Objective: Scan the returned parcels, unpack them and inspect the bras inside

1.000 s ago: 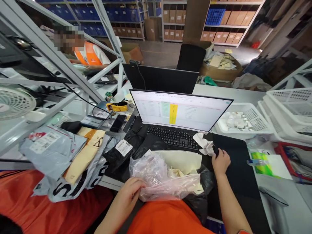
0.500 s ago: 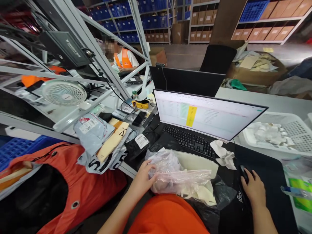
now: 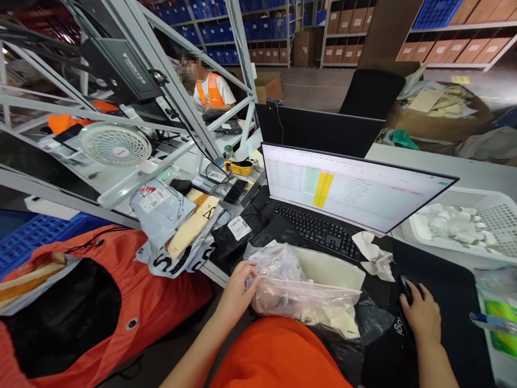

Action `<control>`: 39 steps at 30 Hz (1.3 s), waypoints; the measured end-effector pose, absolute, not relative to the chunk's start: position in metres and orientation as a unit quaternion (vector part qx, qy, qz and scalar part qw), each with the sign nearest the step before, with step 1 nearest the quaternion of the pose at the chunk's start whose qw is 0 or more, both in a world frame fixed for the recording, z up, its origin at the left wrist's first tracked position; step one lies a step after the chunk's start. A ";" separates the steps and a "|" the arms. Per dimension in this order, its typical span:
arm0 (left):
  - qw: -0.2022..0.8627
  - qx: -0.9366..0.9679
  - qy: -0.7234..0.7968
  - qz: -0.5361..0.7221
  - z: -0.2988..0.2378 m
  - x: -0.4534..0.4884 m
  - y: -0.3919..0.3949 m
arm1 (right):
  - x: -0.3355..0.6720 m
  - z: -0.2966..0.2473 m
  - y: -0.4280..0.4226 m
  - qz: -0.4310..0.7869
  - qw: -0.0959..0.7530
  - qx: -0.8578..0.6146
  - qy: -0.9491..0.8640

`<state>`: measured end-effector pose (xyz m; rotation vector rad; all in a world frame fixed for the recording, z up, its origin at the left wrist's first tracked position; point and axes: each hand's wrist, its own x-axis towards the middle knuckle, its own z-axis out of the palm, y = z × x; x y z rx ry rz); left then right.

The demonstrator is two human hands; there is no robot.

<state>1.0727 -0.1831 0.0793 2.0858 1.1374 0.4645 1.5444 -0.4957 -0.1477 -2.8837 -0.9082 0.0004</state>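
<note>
My left hand (image 3: 243,286) is at the left end of a crumpled clear plastic bag (image 3: 283,269), its fingers and thumb closed on the bag's edge. The bag lies in front of me on the desk, with a pale zip-like strip along its near side. Beneath and beside it are a cream-coloured sheet or mailer (image 3: 331,267) and black plastic (image 3: 374,318). My right hand (image 3: 424,315) is curled over a black computer mouse (image 3: 406,289) on a dark mouse pad (image 3: 444,280). What the bag holds is hard to make out.
A monitor (image 3: 355,188) with a spreadsheet stands behind a black keyboard (image 3: 319,229). Crumpled white paper (image 3: 374,256) lies near the mouse. To the left are stacked parcels (image 3: 173,221), a fan (image 3: 115,144) and an open orange sack (image 3: 153,280). A white basket (image 3: 501,215) stands right; a co-worker (image 3: 212,89) sits beyond.
The view has shifted slightly, so most things appear a little further right. My left thumb has drawn closer to the fingers at the bag's edge. My right hand stays on the mouse.
</note>
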 end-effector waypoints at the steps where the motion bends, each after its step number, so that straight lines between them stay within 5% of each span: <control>1: 0.354 0.807 0.436 0.184 0.082 1.073 -0.183 | 1.544 -0.148 -0.496 0.000 0.059 -0.952 -0.299; 12: 0.336 0.798 0.420 0.271 0.089 1.074 -0.185 | 1.539 -0.126 -0.479 -0.068 0.160 -0.945 -0.277; 15: 0.322 0.800 0.409 0.299 0.093 1.076 -0.187 | 1.520 -0.097 -0.430 -0.115 0.208 -0.918 -0.317; 18: 0.297 0.825 0.365 0.314 0.097 1.082 -0.188 | 1.492 -0.082 -0.359 -0.038 0.224 -0.859 -0.460; 28: 0.200 0.886 0.271 0.320 0.108 1.086 -0.191 | 1.447 -0.114 -0.201 0.029 0.206 -0.795 -0.570; 33: 0.200 0.886 0.275 0.315 0.107 1.080 -0.198 | 1.461 -0.113 -0.223 0.013 0.226 -0.803 -0.551; 39: 0.219 0.873 0.284 0.330 0.099 1.079 -0.199 | 1.520 -0.110 -0.355 -0.064 0.206 -0.905 -0.366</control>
